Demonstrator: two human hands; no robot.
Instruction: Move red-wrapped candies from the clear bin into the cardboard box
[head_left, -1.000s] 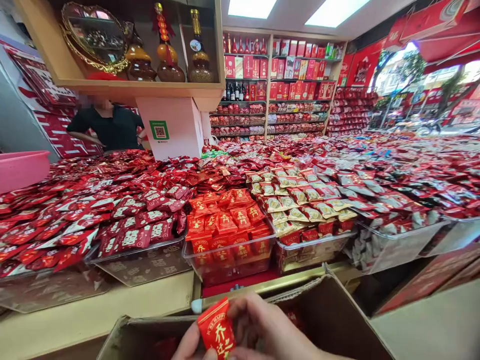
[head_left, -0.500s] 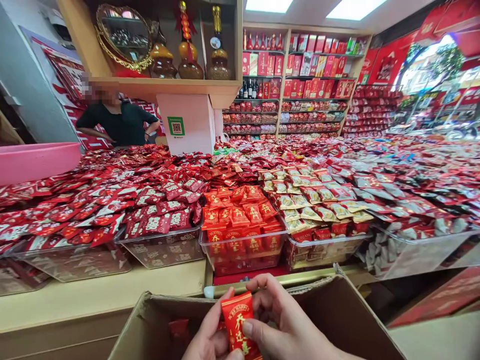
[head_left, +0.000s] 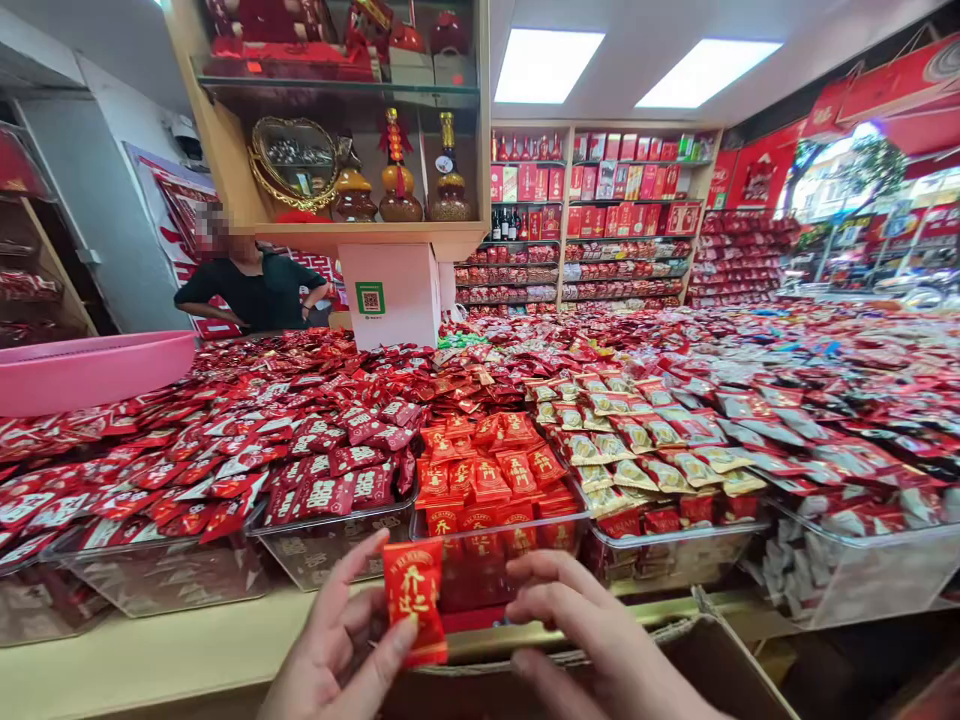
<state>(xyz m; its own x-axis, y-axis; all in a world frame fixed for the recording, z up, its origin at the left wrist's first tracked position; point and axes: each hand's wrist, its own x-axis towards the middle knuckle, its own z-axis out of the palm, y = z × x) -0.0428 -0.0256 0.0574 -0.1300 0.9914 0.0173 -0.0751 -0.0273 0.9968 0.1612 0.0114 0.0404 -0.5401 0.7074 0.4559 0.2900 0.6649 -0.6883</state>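
Observation:
Upright between the thumb and fingers of my left hand point(head_left: 337, 640) is a red candy packet point(head_left: 416, 590) with gold characters. My right hand point(head_left: 577, 630) is a short way to its right, fingers apart and holding nothing. Just beyond both hands, a clear plastic bin point(head_left: 495, 590) holds stacked red packets point(head_left: 491, 480) of the same look. Below my hands, a cardboard box point(head_left: 720, 650) shows its rim; its inside is mostly hidden.
More clear bins of wrapped sweets line the counter point(head_left: 180, 650), with maroon packets point(head_left: 341, 480) left and cream ones point(head_left: 637, 440) right. A pink basin point(head_left: 97, 370) sits at left. Behind the counter stands a person point(head_left: 251, 290), beside a shelf unit point(head_left: 337, 235).
The red packet has moved left and up with my left hand. My right hand has let go of it and opened to the right. The view has tilted upward, showing less of the box.

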